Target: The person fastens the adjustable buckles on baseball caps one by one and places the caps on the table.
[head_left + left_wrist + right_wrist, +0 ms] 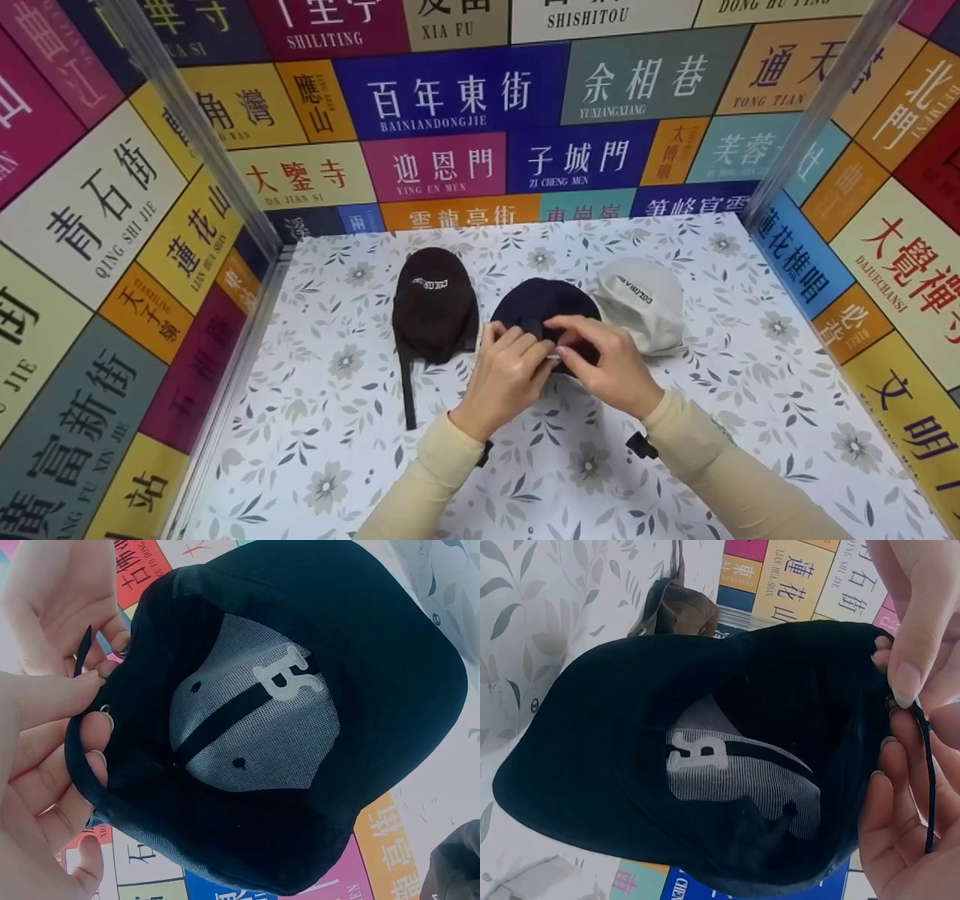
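From my station I have a navy fabric baseball cap at the middle of the white, leaf-and-flower-patterned counter, held between both hands with its hollow inside turned toward the person. I see the left hand pinching the thin dark strap at the cap's back edge, thumb pressed near a small metal buckle; the strap's free tip pokes out past that thumb toward the other hand. The right hand has its fingers curled at the same back edge, close against the left fingertips, gripping the cap there. My wrist feeds show the pale mesh lining and a white letter-shaped patch inside.

To the left I have a blackish-brown cap with light lettering, its long strap stretched toward the person. Just right of the navy one, partly behind it and the right hand, sits an off-white cap with dark lettering; I cannot tell whether the two touch. Multicoloured sign-printed walls surround the counter.
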Demonstrator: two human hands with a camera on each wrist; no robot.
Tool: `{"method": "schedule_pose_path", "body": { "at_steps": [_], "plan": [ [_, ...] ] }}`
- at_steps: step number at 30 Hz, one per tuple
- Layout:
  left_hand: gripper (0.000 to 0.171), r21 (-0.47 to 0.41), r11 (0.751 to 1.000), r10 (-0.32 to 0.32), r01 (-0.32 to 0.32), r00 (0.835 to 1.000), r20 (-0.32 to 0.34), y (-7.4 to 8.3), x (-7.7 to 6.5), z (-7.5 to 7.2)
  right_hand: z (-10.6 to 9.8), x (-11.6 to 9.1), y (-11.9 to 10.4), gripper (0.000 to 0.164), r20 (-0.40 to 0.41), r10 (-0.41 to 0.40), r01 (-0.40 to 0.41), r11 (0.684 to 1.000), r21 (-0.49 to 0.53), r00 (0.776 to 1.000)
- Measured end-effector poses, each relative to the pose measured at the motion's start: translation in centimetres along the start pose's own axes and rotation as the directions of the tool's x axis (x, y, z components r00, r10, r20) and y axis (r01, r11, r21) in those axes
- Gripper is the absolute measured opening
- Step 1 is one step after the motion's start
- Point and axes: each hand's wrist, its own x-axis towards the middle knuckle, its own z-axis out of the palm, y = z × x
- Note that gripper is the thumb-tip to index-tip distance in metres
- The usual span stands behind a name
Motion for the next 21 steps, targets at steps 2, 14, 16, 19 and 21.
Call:
{"method": "schedule_pose_path", "body": {
  "at_steps": [2,14,16,19,21],
  "plan": [
    [0.008,0.0,1.0,0.001,-0.001,1.0,-0.001,0.0,-0.01,0.01,0.12,-0.07,-0.07,0.045,0.003,0.002,-0.002,1.0,-0.008,1.0],
    [0.009,0.012,1.0,0.004,-0.004,1.0,-0.002,-0.1,-0.1,0.15,0.08,-0.23,-0.16,0.046,0.008,0.009,-0.008,0.999,-0.038,1.0],
    [0.009,0.013,1.0,0.003,-0.003,1.0,-0.004,-0.11,-0.1,0.16,0.04,-0.26,-0.13,0.046,0.007,0.009,-0.008,0.999,-0.038,1.0],
    [0.01,0.015,1.0,0.0,0.0,1.0,-0.008,-0.09,-0.08,0.17,-0.03,-0.3,-0.12,0.046,0.006,0.016,-0.016,1.0,-0.027,1.0],
    [0.01,0.013,1.0,-0.004,0.004,1.0,-0.01,-0.07,-0.07,0.17,-0.09,-0.32,-0.13,0.046,0.006,0.025,-0.025,1.0,-0.016,1.0]
  ]
}}
